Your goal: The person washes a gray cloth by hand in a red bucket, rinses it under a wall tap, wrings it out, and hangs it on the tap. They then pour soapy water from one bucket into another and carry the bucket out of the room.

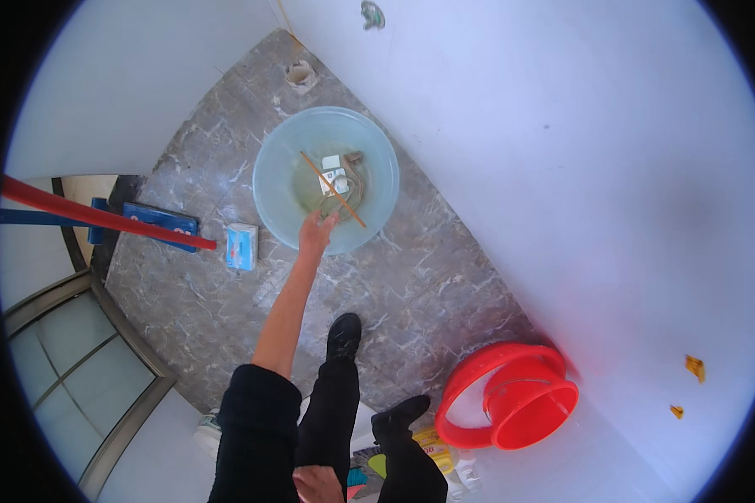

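Note:
My left hand (317, 231) reaches over the near rim of a translucent pale-blue plastic basin (267, 201). Its fingers are at the near end of a looped brownish strap or cord (359, 188); whether they grip it, I cannot tell. White rectangular pieces (331, 162), one bearing print, lie in the basin beside the loop. A thin orange-brown stick (317, 170) slants across above them. Shallow, slightly yellowish water seems to cover the bottom. Low in the view, my right hand (319, 483) is against my dark trousers, partly cut off, its fingers hidden.
A blue-and-white packet (242, 246) and a blue flat mop head (160, 226) lie left, under a red pole (113, 219). Behind the basin stands a cardboard-like ring (301, 77). A red basin (449, 402) and red bucket (534, 415) sit by the right wall, near a yellow bottle (437, 447).

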`<state>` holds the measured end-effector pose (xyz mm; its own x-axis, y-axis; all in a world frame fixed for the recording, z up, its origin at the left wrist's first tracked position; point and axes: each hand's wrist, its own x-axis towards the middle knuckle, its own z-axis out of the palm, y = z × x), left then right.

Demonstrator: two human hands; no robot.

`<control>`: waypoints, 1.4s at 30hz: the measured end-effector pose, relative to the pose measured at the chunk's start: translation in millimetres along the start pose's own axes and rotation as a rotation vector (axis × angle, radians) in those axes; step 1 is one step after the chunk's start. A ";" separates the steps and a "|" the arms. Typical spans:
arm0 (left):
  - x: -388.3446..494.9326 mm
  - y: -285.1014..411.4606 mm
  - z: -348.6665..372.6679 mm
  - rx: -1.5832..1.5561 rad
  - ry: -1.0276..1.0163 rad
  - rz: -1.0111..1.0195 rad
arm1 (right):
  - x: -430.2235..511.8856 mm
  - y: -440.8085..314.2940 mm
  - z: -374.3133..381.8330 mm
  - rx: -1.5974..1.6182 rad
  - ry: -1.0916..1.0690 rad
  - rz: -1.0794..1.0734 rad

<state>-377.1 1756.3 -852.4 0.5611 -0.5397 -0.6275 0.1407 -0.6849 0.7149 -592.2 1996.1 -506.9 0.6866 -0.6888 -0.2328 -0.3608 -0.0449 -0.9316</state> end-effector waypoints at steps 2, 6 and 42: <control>30.6 -25.9 0.7 0.083 0.042 0.109 | -17.9 14.2 10.2 0.018 -0.047 -0.016; 23.9 19.2 42.2 -0.130 0.056 -0.110 | -3.9 38.6 6.5 0.028 -0.035 0.045; -391.4 67.4 -13.8 -0.191 -0.554 -0.298 | -103.5 48.3 20.7 -0.011 -0.102 -0.019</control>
<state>-576.0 1928.2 -554.3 -0.0206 -0.5474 -0.8366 0.3960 -0.7728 0.4959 -667.6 2080.2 -533.6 0.7540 -0.6105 -0.2425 -0.3533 -0.0656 -0.9332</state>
